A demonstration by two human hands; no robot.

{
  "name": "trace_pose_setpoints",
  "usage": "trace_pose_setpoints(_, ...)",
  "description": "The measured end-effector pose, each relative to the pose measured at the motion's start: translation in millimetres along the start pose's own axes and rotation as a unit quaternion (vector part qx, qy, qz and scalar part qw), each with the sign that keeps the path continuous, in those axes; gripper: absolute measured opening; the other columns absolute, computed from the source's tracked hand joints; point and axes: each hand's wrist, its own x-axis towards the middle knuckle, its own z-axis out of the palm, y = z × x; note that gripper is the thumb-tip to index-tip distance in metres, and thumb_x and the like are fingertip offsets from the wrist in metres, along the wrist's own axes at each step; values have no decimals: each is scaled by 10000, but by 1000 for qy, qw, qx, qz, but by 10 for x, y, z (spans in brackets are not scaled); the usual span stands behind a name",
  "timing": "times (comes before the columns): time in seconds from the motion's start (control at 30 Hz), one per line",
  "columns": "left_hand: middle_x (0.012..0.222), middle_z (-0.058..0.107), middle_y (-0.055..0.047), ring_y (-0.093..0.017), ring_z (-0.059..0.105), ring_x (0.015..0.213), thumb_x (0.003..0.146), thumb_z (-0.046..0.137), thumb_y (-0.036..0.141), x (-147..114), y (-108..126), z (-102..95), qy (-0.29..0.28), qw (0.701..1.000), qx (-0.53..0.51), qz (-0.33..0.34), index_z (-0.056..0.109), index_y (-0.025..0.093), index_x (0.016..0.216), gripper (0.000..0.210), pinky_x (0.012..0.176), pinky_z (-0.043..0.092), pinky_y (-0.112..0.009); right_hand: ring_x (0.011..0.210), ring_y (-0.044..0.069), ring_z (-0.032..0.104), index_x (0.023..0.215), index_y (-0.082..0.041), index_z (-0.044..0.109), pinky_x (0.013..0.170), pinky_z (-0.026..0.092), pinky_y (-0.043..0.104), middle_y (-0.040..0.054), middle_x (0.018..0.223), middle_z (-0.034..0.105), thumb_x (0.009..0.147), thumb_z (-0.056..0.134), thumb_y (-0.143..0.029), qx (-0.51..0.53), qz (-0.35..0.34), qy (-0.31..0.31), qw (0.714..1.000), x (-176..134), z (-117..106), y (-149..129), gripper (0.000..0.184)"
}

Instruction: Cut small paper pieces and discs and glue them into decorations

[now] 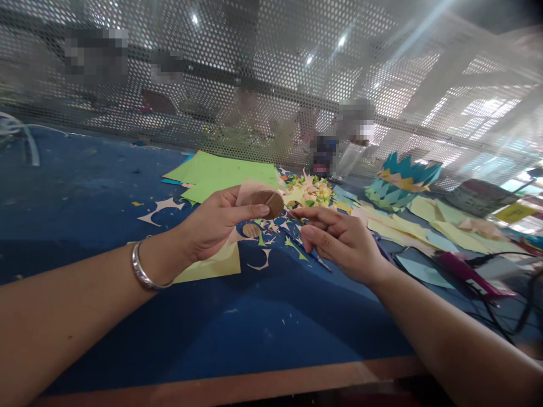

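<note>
My left hand pinches a round brown cardboard disc between thumb and fingers. A pale pink piece of paper is held behind the disc in the same grip. Close by the disc's right edge, my right hand has its fingers curled together. A thin tip shows at those fingertips, too small to name. On the table below lie a second small cardboard disc and a slim blue tool, perhaps a pen. Pink offcuts with curved edges are scattered around them.
Green paper sheets and a heap of paper scraps lie behind my hands. A yellow sheet is under my left wrist. Rightward are a teal paper crown, paper strips, a magenta box and black cables. Perforated metal screen stands behind.
</note>
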Motion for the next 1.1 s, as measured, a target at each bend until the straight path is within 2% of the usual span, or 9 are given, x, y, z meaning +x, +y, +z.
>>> trace_pose_setpoints(0.1,967,759,-4,-134,666,912,763,881,236,-1,4,-6,-6,1000,3,-2,794,227,980,234,813,519,-242,450,42,402,1289,-94,637,429,274,214,-14,691,639,993,632,-402,21,14,-7,1000,-6,-8,28,427)
trace_pose_setpoints(0.2,990,761,-11,-147,670,950,769,876,239,3,-1,-12,-11,1000,7,6,788,221,962,213,834,513,-250,433,33,366,1304,-103,630,425,247,222,-15,702,641,999,625,-426,34,20,-9,999,-7,-14,38,445)
trace_pose_setpoints(0.3,1019,771,-27,-175,679,986,766,873,246,14,-14,-15,-14,999,22,23,785,209,948,206,865,509,-278,441,34,376,1296,-94,638,449,273,229,-15,694,638,1008,610,-433,23,13,-4,1000,0,-18,25,446)
trace_pose_setpoints(0.43,988,777,-30,-166,685,926,785,851,239,15,-14,2,-39,998,36,40,791,204,954,183,874,496,-293,443,39,385,1285,-87,649,467,304,233,-24,661,622,1005,610,-429,18,6,3,1000,9,-17,8,444)
trace_pose_setpoints(0.7,991,773,-51,-163,687,943,845,799,204,-47,14,42,-105,992,67,26,788,181,1003,160,900,491,-298,435,40,371,1269,-102,655,436,269,228,-29,655,610,1007,605,-424,16,3,-9,1000,-7,-9,-9,419)
trace_pose_setpoints(0.8,1016,770,-51,-161,686,972,852,794,190,-53,11,47,-110,992,59,25,785,182,999,147,914,490,-293,435,38,364,1288,-101,656,443,278,227,-31,653,609,1008,605,-418,14,1,-11,1000,-13,-14,-10,426)
trace_pose_setpoints(1.1,947,765,-57,-154,671,894,864,776,199,-47,21,55,-129,988,77,23,791,167,970,112,845,489,-276,428,41,372,1275,-104,648,422,256,222,-36,648,608,1013,602,-430,31,9,-18,999,-16,-21,-2,421)
